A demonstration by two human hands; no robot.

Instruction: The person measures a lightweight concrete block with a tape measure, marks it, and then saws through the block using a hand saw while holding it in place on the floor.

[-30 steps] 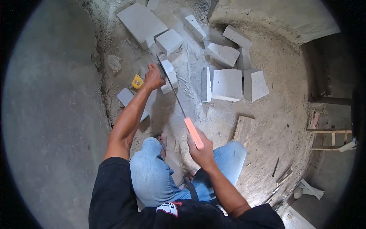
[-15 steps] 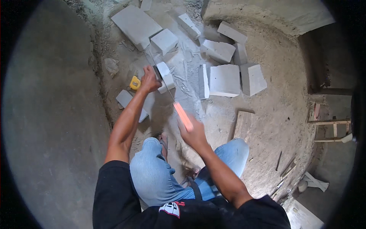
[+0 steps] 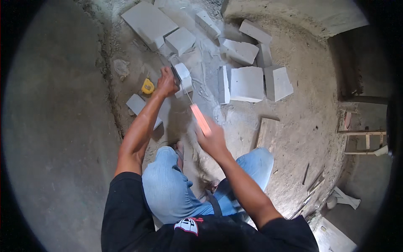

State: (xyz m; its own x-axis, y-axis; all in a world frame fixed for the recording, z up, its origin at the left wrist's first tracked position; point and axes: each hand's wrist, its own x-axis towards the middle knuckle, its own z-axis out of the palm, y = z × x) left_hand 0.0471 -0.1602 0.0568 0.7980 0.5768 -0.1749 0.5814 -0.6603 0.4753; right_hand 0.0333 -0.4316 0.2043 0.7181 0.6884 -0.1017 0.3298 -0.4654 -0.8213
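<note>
My right hand (image 3: pixel 213 137) is wrapped round the orange handle (image 3: pixel 200 119) of a handsaw. Its thin blade (image 3: pixel 187 94), seen nearly edge-on, runs up and left along a small pale block (image 3: pixel 184 74) on the dusty floor. Beside that block, my left hand (image 3: pixel 167 83) is closed on a dark, flat-edged piece (image 3: pixel 175 73); its exact kind is unclear. Left of this hand lies a yellow tape measure (image 3: pixel 147 86). A pale slab (image 3: pixel 138 106) rests partly hidden beneath my left forearm.
Beyond my hands are a large pale slab (image 3: pixel 147 23) and another block (image 3: pixel 180 40). Several cut blocks (image 3: pixel 247 84) cluster to the right. A wooden board (image 3: pixel 267 131) lies near my right knee, and a grey wall (image 3: pixel 58 126) stands at left.
The saw's handle and my right hand have shifted slightly up and left. My left hand stays beside the small block. The whole view has tilted a little.
</note>
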